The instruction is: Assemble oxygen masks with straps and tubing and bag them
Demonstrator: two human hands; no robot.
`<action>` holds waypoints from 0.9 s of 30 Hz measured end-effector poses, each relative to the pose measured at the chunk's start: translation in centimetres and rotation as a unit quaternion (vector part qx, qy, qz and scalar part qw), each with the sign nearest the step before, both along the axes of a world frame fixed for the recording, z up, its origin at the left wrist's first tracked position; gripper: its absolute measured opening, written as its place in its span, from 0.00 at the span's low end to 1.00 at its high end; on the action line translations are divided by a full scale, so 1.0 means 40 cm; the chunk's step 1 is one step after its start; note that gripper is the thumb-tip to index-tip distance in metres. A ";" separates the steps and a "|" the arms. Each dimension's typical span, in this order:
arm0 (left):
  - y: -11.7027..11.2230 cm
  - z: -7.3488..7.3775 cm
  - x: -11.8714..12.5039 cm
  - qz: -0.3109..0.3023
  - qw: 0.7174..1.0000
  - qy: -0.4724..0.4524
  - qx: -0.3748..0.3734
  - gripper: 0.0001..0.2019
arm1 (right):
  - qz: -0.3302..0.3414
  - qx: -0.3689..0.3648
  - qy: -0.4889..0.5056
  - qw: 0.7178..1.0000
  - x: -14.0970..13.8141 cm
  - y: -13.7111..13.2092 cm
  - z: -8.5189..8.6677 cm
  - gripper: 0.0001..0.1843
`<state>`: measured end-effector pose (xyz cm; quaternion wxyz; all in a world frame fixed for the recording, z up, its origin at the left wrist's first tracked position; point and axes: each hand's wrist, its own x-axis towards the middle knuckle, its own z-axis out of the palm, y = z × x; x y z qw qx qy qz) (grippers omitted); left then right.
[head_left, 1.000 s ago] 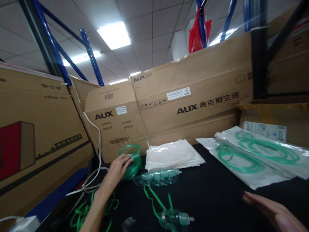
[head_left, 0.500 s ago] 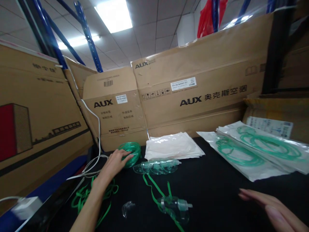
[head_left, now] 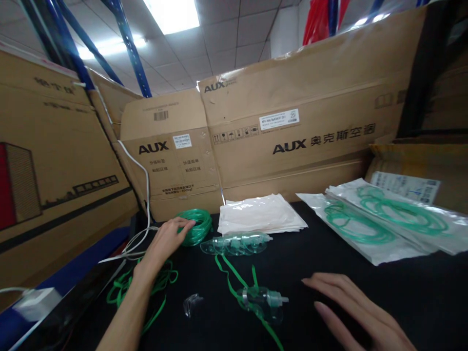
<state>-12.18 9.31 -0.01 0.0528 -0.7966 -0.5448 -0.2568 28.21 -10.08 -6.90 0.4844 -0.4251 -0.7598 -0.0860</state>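
Note:
At the coil of green tubing (head_left: 200,228), my left hand (head_left: 168,240) has its fingers curled onto the near left side of the loops; the fingertips are partly hidden. My right hand (head_left: 353,307) is open above the black table, thumb apart from the fingers and nothing in it. Just left of it lies a clear oxygen mask (head_left: 259,300) with a green strap (head_left: 269,332) and a pale green connector. Behind that mask is a row of several nested clear masks (head_left: 236,243). Loose green straps (head_left: 161,280) lie under and beside my left forearm.
White pouches (head_left: 261,214) are stacked behind the masks. Sealed bags of coiled green tubing (head_left: 405,214) lie at the right. A small clear plastic piece (head_left: 192,304) rests near the front. Cardboard panels (head_left: 248,161) wall the back; a white cable (head_left: 148,195) runs down the left.
My right hand has moved left and inward, toward the single mask. My left hand stays at the tubing coil, its fingers drawn closer together. The view has tilted slightly.

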 end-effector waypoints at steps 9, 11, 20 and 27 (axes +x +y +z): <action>-0.037 0.043 0.038 -0.008 0.994 -0.071 0.087 0.25 | 0.085 -0.135 -0.082 0.984 -0.151 0.044 0.020 0.29; -0.068 0.055 0.074 -0.027 0.991 -0.089 0.100 0.24 | 0.106 -0.172 -0.028 0.979 -0.151 0.044 0.016 0.28; -0.335 0.036 0.372 -0.179 0.965 -0.156 -0.112 0.13 | 0.207 -0.342 0.365 0.841 -0.129 0.069 0.031 0.20; -0.341 -0.018 0.446 -0.215 0.923 -0.214 -0.236 0.06 | 0.211 -0.379 0.443 0.784 -0.116 0.072 0.044 0.25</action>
